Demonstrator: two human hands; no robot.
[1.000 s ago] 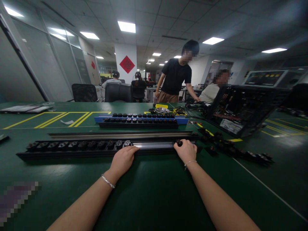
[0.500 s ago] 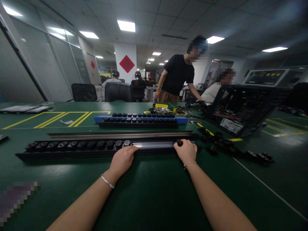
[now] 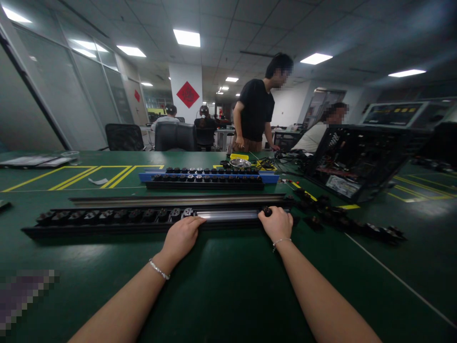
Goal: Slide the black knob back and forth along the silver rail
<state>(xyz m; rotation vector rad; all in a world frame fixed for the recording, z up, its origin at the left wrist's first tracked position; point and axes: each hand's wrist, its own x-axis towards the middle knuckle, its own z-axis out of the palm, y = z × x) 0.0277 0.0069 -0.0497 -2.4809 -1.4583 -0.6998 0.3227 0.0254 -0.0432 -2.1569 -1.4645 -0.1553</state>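
Observation:
A long black rail [image 3: 107,230] lies across the table before me. Black round socket modules [image 3: 134,214] fill its left part in a row, and a bare shiny stretch [image 3: 232,216] shows to their right. My left hand [image 3: 183,234] grips the rail's front edge beside the last module in the row, its fingertips over the channel and its thumb hidden. Near the rail's right end, my right hand [image 3: 277,224] is closed on a small black socket module [image 3: 266,211], which the fingers partly cover.
Behind lie a second rail [image 3: 178,199] and blue and black strips [image 3: 210,178] bearing modules. Loose black modules [image 3: 357,226] spread to the right, near an opened computer case [image 3: 357,157]. A metal bowl [image 3: 240,163] stands farther back. A person [image 3: 255,112] stands across the table.
Both my hands stay almost where they were, with the rail and module nearly still. The standing person across the table has shifted left and straightened a little.

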